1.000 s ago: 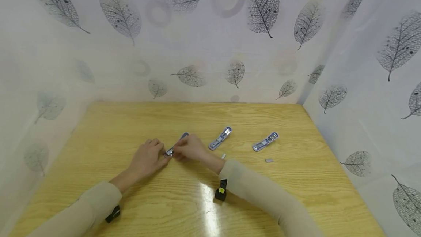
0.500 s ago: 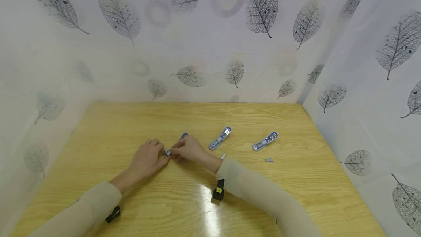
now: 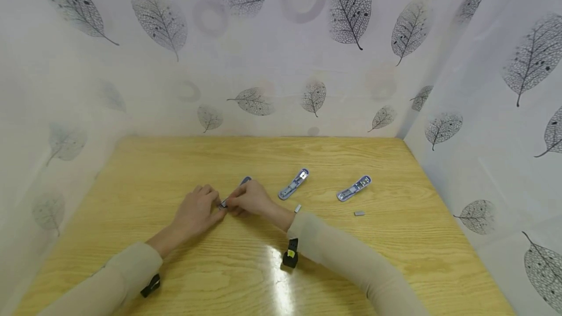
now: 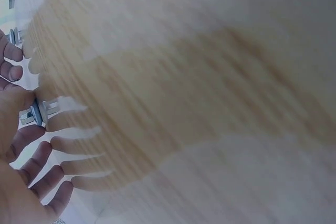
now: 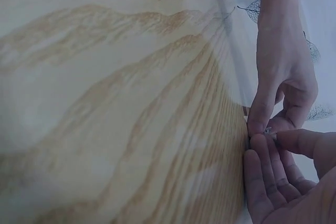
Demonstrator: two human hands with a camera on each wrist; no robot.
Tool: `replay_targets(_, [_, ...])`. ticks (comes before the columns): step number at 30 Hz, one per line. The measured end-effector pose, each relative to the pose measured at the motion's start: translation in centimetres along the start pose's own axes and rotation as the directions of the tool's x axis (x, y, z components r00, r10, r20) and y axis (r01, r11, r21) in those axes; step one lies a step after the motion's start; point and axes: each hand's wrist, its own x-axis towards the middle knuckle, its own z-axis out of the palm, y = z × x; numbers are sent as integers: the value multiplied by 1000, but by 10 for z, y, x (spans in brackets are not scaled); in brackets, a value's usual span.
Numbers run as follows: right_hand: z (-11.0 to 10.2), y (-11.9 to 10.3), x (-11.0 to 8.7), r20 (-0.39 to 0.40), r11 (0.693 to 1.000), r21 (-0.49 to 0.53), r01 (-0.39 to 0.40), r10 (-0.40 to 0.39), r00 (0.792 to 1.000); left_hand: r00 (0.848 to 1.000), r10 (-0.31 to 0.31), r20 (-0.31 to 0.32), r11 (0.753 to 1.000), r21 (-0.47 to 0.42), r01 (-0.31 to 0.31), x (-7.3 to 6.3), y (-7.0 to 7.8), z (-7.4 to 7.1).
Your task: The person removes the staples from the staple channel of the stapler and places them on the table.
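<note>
A slim blue-purple device with rounded ends lies slantwise on the table, its middle covered by fingers. My left hand holds its near end between thumb and forefinger. The same device shows end-on in the left wrist view, with silvery metal at its side. Over that near end, my right hand has thumb and forefinger brought together on a small silvery piece, mostly hidden by fingers. Two similar devices with metal parts inside lie to the right, a nearer one and a farther one.
Small flat grey pieces lie on the wooden table, one beside the right wrist and one farther right. A leaf-patterned white curtain borders the table at the back and sides.
My right hand has slid slightly left and nearer along the device, covering more of its near end. The left hand and the other devices keep their places.
</note>
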Motion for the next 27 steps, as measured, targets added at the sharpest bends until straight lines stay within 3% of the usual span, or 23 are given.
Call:
replay_targets(10, [-14, 8, 3, 35, 996, 80, 44, -47, 998, 999, -21, 27, 1000, -11, 22, 0, 0, -1])
replay_targets(17, [-30, 11, -4, 31, 995, 72, 63, -65, 997, 999, -32, 27, 999, -26, 33, 2, 0, -1])
replay_targets(27, [-47, 18, -21, 81, 979, 199, -55, 39, 996, 999, -38, 33, 999, -14, 38, 2, 1, -1])
